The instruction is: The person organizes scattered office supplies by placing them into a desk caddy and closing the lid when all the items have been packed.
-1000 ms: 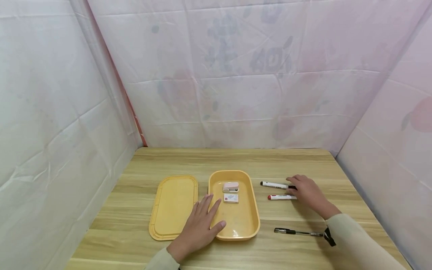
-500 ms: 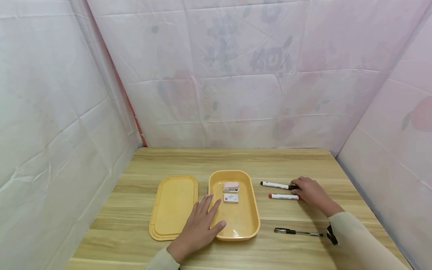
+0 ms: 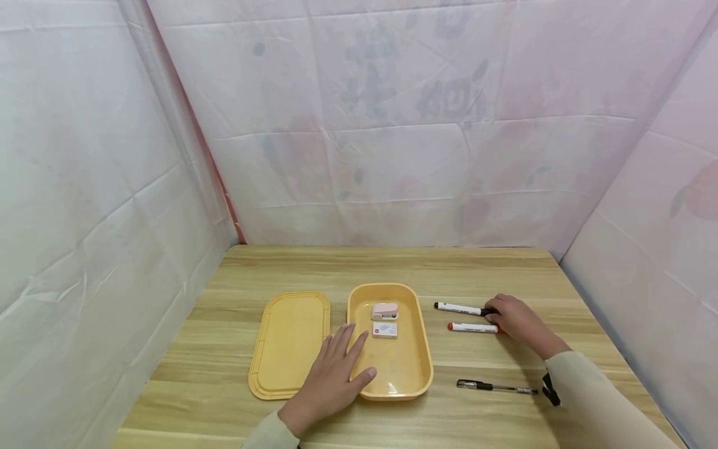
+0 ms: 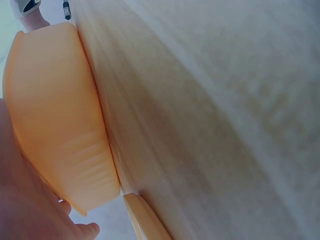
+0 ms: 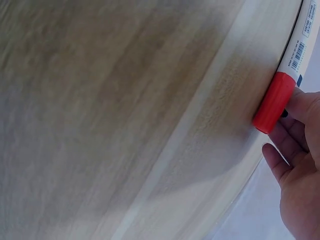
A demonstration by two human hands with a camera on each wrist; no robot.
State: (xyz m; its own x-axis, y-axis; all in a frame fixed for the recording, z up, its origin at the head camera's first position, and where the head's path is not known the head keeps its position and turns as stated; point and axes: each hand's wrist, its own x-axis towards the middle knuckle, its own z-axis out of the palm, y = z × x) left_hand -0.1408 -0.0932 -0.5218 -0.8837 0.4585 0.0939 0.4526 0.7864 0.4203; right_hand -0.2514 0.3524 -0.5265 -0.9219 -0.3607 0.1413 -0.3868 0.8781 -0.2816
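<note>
My left hand (image 3: 331, 380) lies with spread fingers over the left rim of a yellow plastic box (image 3: 424, 349). Inside the box are a small pink-and-white stapler (image 3: 384, 312) and a small white printed box (image 3: 384, 330). To the right, my right hand (image 3: 521, 321) pinches the black-capped end of a white whiteboard marker (image 3: 460, 308) that lies on the table. A red-ended marker (image 3: 472, 327) lies just in front of it, its red cap (image 5: 276, 102) close beside the thumb in the right wrist view.
The yellow lid (image 3: 291, 343) lies flat on the wooden table (image 3: 449, 268), left of the box. Nearer the front right is a clear pen with a black cap (image 3: 496, 387), close to the right sleeve. White printed cloth (image 3: 392, 156) hangs behind and at both sides.
My right hand has shifted slightly right, to the black marker's end, uncovering more of both markers. The red-ended marker has moved slightly right. The left hand stays on the box.
</note>
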